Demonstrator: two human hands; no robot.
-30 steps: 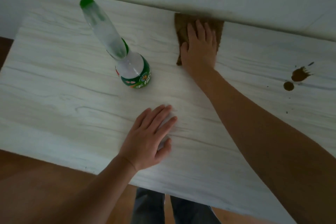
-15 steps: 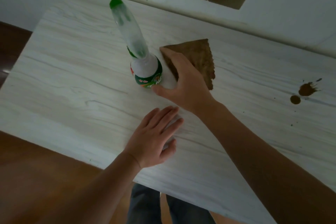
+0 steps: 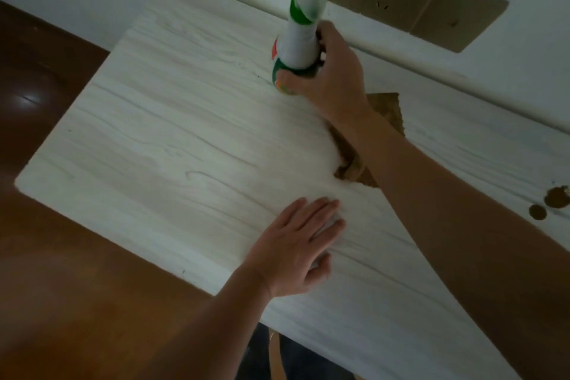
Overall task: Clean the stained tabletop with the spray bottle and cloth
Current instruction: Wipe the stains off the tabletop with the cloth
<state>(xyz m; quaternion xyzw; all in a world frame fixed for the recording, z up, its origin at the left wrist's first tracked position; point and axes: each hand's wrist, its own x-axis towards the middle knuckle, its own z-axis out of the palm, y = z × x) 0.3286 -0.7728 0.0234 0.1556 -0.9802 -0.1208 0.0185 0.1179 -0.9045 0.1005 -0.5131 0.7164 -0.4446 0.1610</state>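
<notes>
Fingers (image 3: pixel 324 34) of right hand (image 3: pixel 334 80): were curled round the lower body of spray bottle (image 3: pixel 298 43), upright near far edge of tabletop (image 3: pixel 185 148). Risk: grip sat low on a tall bottle; it might tip or slip on the way to stain (image 3: pixel 556 197), far right. Item, cloth (image 3: pixel 387 109): lay beneath right forearm. Pose, left hand (image 3: pixel 293 250): flat, fingers straight, on tabletop

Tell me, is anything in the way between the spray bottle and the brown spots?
Nothing tall is. The right hand grips the spray bottle; the brown stains sit at the far right of the tabletop. Only the cloth lies flat between them, under the forearm, so the bottle can probably pass over it.
</notes>
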